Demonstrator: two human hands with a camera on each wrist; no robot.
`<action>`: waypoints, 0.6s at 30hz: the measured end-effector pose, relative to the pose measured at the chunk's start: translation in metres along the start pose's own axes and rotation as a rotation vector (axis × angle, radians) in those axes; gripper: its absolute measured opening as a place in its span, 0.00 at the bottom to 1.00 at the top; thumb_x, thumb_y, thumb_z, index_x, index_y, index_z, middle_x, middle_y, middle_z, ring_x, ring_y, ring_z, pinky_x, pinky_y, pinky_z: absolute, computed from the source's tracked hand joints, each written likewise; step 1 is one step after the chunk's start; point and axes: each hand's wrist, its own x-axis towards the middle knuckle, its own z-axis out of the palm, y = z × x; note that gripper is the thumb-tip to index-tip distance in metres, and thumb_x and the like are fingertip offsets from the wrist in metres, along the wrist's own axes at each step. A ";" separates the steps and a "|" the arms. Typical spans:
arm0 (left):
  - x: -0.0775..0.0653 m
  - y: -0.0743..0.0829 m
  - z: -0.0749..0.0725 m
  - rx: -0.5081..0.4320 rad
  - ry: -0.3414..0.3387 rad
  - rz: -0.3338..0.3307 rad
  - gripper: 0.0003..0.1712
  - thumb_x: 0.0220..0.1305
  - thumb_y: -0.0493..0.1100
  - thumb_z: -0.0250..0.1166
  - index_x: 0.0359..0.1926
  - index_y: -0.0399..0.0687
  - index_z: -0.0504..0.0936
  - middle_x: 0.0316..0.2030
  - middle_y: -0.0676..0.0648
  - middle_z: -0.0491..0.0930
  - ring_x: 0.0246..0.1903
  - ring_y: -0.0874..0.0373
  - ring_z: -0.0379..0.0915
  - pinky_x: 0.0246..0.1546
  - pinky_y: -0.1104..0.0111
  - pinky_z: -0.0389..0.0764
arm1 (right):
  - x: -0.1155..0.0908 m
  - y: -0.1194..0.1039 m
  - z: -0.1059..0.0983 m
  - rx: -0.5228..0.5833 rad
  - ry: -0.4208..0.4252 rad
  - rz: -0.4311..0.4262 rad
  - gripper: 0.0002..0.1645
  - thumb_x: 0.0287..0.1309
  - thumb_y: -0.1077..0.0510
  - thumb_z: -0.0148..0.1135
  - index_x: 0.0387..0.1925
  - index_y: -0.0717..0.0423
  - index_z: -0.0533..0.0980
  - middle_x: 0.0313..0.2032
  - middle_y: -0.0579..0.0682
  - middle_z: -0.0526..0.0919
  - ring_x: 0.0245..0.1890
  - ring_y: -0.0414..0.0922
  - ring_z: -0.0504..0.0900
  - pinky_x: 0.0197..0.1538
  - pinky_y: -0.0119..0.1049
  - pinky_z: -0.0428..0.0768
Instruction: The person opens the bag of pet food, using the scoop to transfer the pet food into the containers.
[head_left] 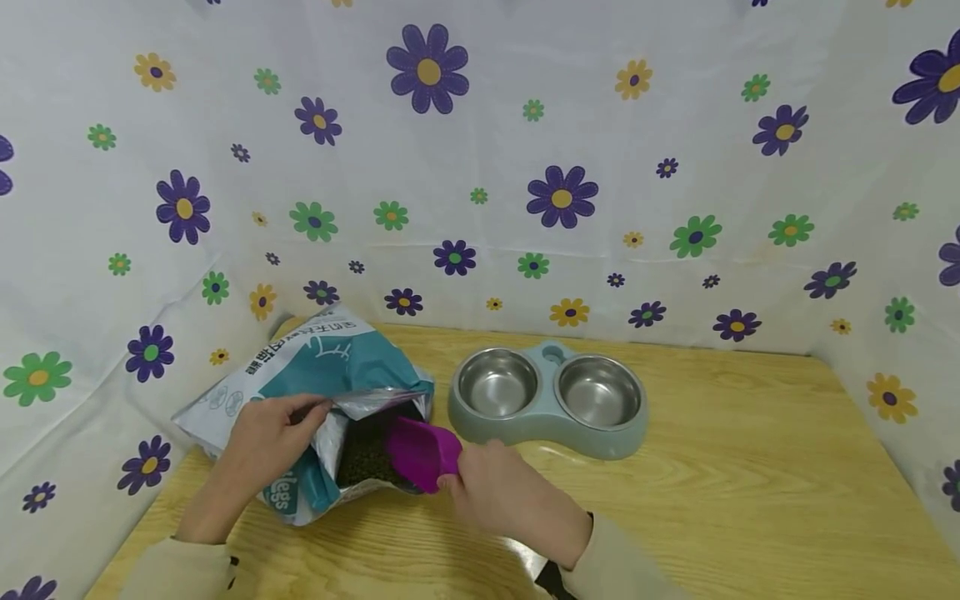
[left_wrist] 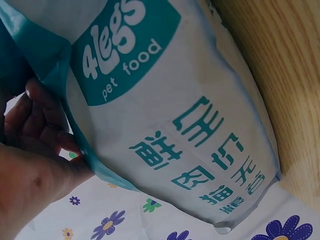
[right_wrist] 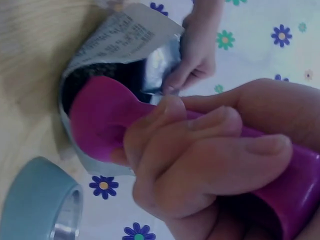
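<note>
A pet food bag, white and teal, lies on its side with its mouth toward me, dark brown kibble showing inside. My left hand pinches the upper edge of the opening and holds it up; the left wrist view has the hand at the bag's teal edge. In my right hand is a magenta scoop, its front end inside the bag's mouth. The right wrist view shows curled fingers around the scoop's handle. Whether the scoop holds any kibble is hidden.
A blue-grey double pet bowl with two steel dishes stands right of the bag, close behind my right hand. Wood-grain table extends to the right. A white flower-print cloth hangs along the back and sides.
</note>
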 end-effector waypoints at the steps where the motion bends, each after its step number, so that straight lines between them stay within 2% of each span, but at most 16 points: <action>1: 0.000 0.001 0.000 -0.001 0.000 0.003 0.12 0.70 0.43 0.66 0.45 0.41 0.91 0.36 0.43 0.91 0.32 0.53 0.85 0.34 0.62 0.83 | 0.002 -0.001 -0.004 0.010 -0.021 0.017 0.21 0.69 0.52 0.62 0.19 0.53 0.74 0.18 0.43 0.70 0.17 0.37 0.67 0.21 0.29 0.69; 4: 0.002 0.002 0.001 -0.002 0.000 0.009 0.12 0.70 0.43 0.65 0.46 0.41 0.91 0.37 0.42 0.91 0.33 0.52 0.86 0.35 0.60 0.84 | 0.007 0.000 -0.009 0.097 -0.092 0.069 0.26 0.70 0.51 0.62 0.15 0.51 0.70 0.16 0.44 0.71 0.12 0.38 0.69 0.18 0.29 0.70; 6: 0.002 0.002 0.001 0.000 -0.006 0.016 0.13 0.70 0.43 0.65 0.46 0.41 0.91 0.38 0.42 0.91 0.34 0.52 0.86 0.36 0.59 0.84 | 0.009 0.003 -0.008 0.196 -0.138 0.101 0.30 0.71 0.50 0.61 0.12 0.50 0.67 0.11 0.43 0.67 0.07 0.37 0.66 0.14 0.29 0.67; 9: 0.002 0.000 0.000 0.025 0.001 0.042 0.12 0.70 0.43 0.66 0.46 0.41 0.91 0.37 0.42 0.91 0.30 0.55 0.83 0.33 0.62 0.82 | 0.011 0.011 -0.001 0.380 -0.190 0.140 0.29 0.73 0.50 0.60 0.12 0.50 0.71 0.06 0.42 0.63 0.03 0.38 0.61 0.11 0.28 0.62; 13: 0.002 -0.002 -0.001 0.047 0.016 0.067 0.11 0.68 0.43 0.68 0.45 0.43 0.92 0.35 0.43 0.91 0.25 0.65 0.74 0.27 0.68 0.75 | 0.014 0.022 0.010 0.545 -0.199 0.153 0.23 0.73 0.49 0.58 0.21 0.52 0.81 0.07 0.42 0.66 0.05 0.38 0.60 0.11 0.29 0.60; 18: 0.001 -0.004 -0.002 0.044 0.017 0.063 0.11 0.68 0.43 0.68 0.45 0.45 0.92 0.30 0.47 0.90 0.19 0.68 0.66 0.22 0.71 0.67 | 0.010 0.032 0.021 0.687 -0.184 0.179 0.26 0.74 0.47 0.58 0.22 0.57 0.81 0.10 0.44 0.70 0.05 0.38 0.60 0.10 0.29 0.59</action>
